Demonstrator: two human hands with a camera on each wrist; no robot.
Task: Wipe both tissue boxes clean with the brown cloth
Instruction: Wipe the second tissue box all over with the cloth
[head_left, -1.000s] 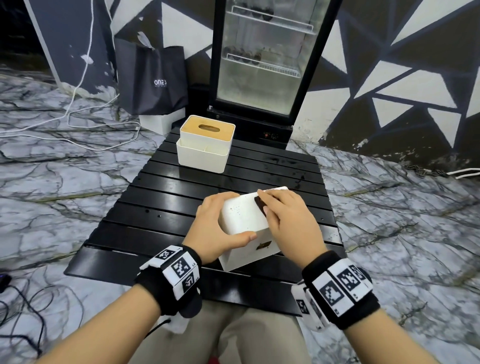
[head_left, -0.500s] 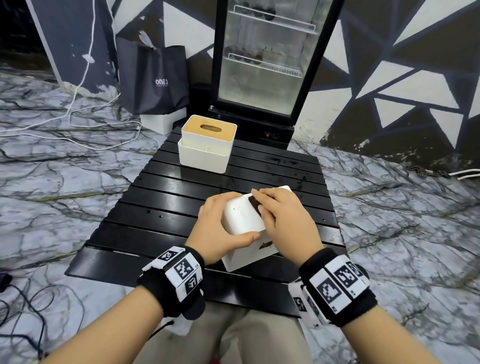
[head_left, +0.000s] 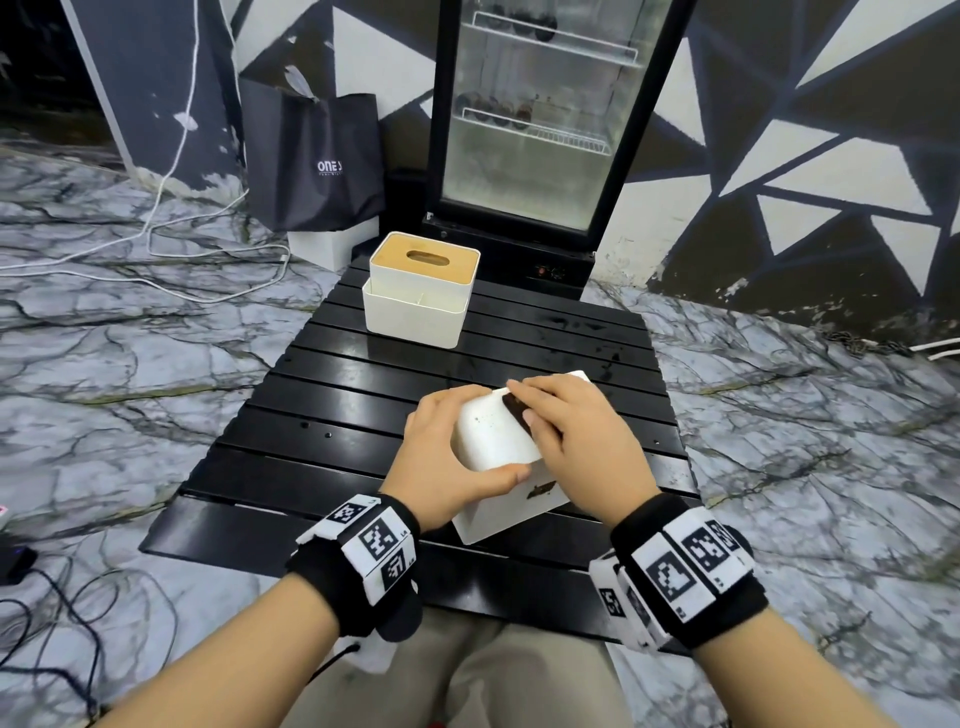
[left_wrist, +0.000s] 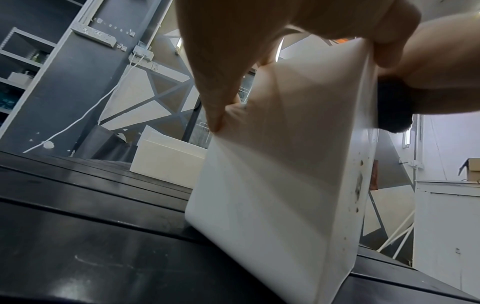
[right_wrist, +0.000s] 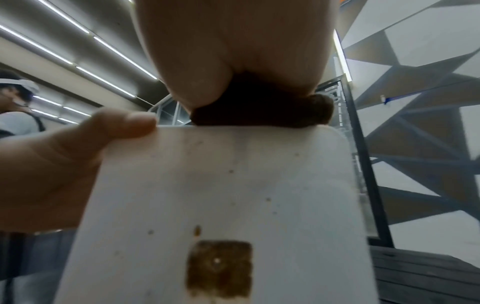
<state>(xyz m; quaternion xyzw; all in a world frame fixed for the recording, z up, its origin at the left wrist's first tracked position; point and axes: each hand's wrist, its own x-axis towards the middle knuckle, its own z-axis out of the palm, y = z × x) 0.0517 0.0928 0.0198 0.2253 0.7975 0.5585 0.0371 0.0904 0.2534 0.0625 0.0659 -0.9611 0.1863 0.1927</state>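
A white tissue box (head_left: 493, 436) stands tilted on the black slatted table (head_left: 322, 415), near the front. My left hand (head_left: 441, 457) grips its left side, thumb on the near face. My right hand (head_left: 576, 441) holds the bunched brown cloth (head_left: 514, 410) and presses it on the box's upper face. In the right wrist view the box (right_wrist: 221, 195) shows small specks and a brown stain patch (right_wrist: 221, 267) below the cloth (right_wrist: 262, 111). A second white tissue box (head_left: 421, 291) with a wooden lid stands at the table's far left.
A glass-door fridge (head_left: 535, 130) stands behind the table, with a black bag (head_left: 317, 166) to its left. White cables (head_left: 156, 249) lie on the marble floor at the left, dark cables (head_left: 52, 613) at the near left.
My right hand has slid the cloth a little to the left over the box's upper face. The left hand keeps the same grip and the box stays tilted.
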